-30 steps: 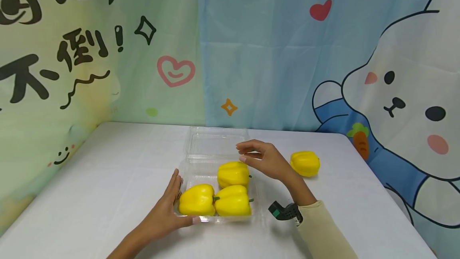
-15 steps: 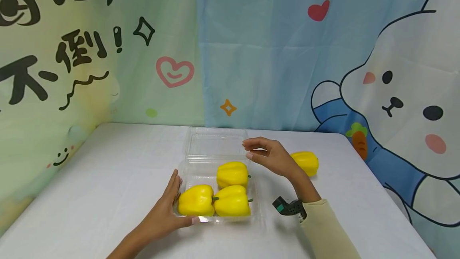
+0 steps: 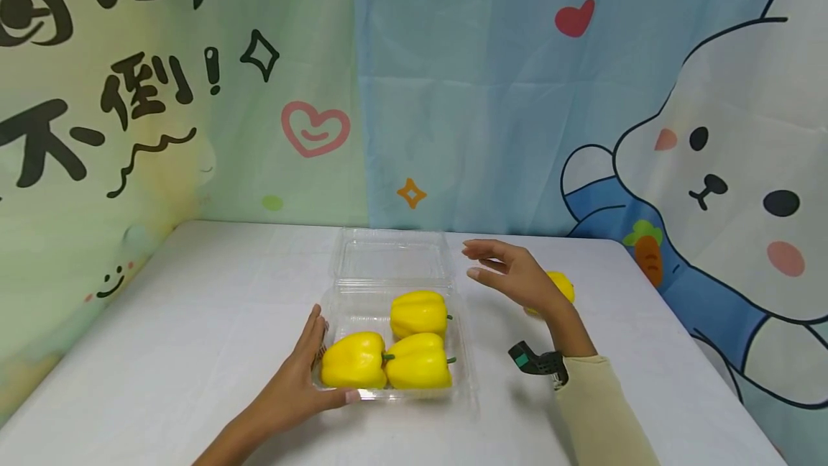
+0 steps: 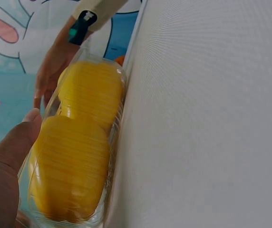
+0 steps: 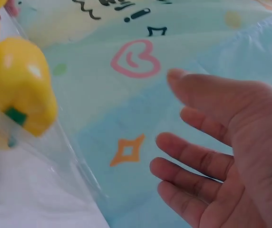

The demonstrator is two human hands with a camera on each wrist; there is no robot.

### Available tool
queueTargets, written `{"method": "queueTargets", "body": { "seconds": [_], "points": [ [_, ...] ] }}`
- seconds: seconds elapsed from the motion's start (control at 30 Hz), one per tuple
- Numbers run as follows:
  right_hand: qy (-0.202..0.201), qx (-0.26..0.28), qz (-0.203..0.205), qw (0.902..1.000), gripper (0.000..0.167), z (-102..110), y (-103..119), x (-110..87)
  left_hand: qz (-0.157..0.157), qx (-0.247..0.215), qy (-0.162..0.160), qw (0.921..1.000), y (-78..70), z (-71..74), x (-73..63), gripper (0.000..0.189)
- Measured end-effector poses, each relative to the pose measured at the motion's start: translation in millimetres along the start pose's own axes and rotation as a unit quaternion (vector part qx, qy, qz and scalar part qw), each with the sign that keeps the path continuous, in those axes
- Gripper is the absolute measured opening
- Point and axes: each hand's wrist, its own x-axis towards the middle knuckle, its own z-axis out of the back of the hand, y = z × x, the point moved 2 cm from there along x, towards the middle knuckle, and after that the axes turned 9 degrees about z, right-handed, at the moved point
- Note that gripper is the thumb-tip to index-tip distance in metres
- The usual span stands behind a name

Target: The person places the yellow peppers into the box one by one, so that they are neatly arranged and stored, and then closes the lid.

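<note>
Since the frame half a second ago, the right hand (image 3: 517, 275) has shifted further right, away from the clear container (image 3: 352, 313), and its wrist now covers more of the loose yellow pepper (image 3: 562, 285); the left hand (image 3: 300, 372) shows no displacement. Three yellow peppers sit inside the container: a rear pepper (image 3: 417, 313), a front-left pepper (image 3: 352, 360) and a front-right pepper (image 3: 419, 362). The fourth, loose, lies on the white table (image 3: 194, 322) right of the container. The lid (image 3: 391, 254) is folded back behind it. Left hand: fingers extended along the container's left wall, thumb at the front edge, apparently steadying it. Right hand: fingers relaxed and slightly bent, holding nothing; contact with the loose pepper cannot be confirmed, the arm partly hiding it. Assessment: loading appears in progress, three peppers in, the right hand between placements. Continuing would call for turning the right hand onto the loose pepper, then lowering it into the bare rear-left corner.
</note>
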Motion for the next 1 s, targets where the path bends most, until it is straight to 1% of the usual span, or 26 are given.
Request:
{"method": "queueTargets", "body": {
  "seconds": [0.13,0.37,0.53,0.8,1.0],
  "points": [
    [-0.002,-0.022,0.002,0.9997,0.046,9.0,-1.9,-2.3,0.0,0.002,-0.003,1.0,0.4,0.2,-0.2,0.128],
    [-0.002,-0.027,-0.009,0.9996,0.047,21.9,-8.4,-6.4,-0.002,0.007,-0.009,0.9999,1.1,0.3,0.3,0.128],
    [-0.018,-0.03,-0.013,0.9993,0.046,33.0,-11.4,-11.7,-0.001,0.012,-0.011,0.9999,1.8,0.3,0.7,0.127],
    [-0.043,-0.052,-0.023,0.9975,0.046,50.9,-16.3,-22.3,-0.003,0.014,-0.006,0.9999,2.6,0.6,1.1,0.126],
    [-0.05,-0.07,-0.05,0.995,0.05,61.0,-21.2,-29.5,-0.005,0.015,-0.006,0.9999,1.7,0.4,0.8,0.126]
  ]
}}
